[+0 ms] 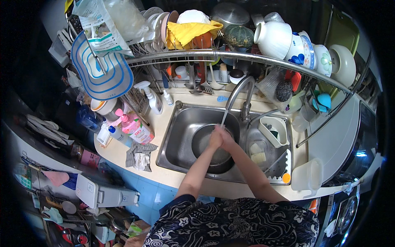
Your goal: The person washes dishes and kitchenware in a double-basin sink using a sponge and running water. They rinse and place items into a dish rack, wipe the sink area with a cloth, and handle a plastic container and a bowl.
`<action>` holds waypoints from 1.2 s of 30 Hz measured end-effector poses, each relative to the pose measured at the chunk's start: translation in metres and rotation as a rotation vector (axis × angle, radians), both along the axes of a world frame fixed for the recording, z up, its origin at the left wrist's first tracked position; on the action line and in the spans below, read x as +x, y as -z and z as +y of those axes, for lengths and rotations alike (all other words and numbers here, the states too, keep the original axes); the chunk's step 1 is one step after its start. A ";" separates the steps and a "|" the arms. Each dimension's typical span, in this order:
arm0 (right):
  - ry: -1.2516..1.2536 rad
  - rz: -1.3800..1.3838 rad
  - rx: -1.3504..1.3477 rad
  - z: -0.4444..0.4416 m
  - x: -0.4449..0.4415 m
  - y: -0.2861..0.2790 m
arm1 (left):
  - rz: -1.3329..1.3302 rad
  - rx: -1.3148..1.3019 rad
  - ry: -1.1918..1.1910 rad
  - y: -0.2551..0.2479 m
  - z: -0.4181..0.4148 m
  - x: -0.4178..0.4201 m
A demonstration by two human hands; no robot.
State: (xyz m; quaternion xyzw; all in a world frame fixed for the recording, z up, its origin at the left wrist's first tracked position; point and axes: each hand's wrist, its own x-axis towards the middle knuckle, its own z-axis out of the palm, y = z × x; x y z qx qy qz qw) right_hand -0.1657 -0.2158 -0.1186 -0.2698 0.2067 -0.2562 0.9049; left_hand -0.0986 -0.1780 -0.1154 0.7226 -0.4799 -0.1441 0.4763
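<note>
My left hand (216,139) and my right hand (227,140) are pressed together under running water (225,118). The stream falls from the curved metal faucet (237,86) onto the fingers, which are blurred. Below them a round metal pan (202,142) sits in the larger basin of the stainless steel sink (177,136). The palms face each other, so whatever may lie between them is hidden.
In the smaller basin are a white caddy (264,126) and pale pieces resembling sponges (258,157). A spray bottle (152,98), a pink pump bottle (135,128) and a striped cloth (134,154) stand or lie left. Overhead runs a metal dish rack rail (185,54) with bowls (274,38).
</note>
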 end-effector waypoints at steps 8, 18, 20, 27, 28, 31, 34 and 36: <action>0.187 0.788 -0.533 -0.017 0.010 0.017 | -0.325 0.637 0.036 -0.006 -0.001 0.004; 0.311 0.058 0.069 -0.013 0.050 0.014 | 1.354 -0.123 0.111 0.020 0.001 -0.007; 0.328 0.129 0.013 -0.009 0.044 0.017 | 1.455 -0.056 0.183 0.018 0.007 -0.005; 0.418 0.270 -0.184 -0.014 0.033 0.012 | 0.535 0.266 0.016 0.027 -0.009 -0.007; 0.447 0.310 -0.299 -0.013 0.032 0.009 | 0.485 0.307 0.015 0.031 -0.009 -0.005; 0.436 0.643 -1.182 -0.014 0.010 -0.005 | 0.482 0.406 0.049 0.035 -0.007 0.003; 0.229 0.845 -1.520 -0.021 -0.031 -0.018 | 0.573 0.458 0.124 0.026 -0.002 0.013; 0.278 0.982 -1.557 -0.037 -0.049 -0.025 | 0.634 0.409 0.180 0.017 0.003 0.016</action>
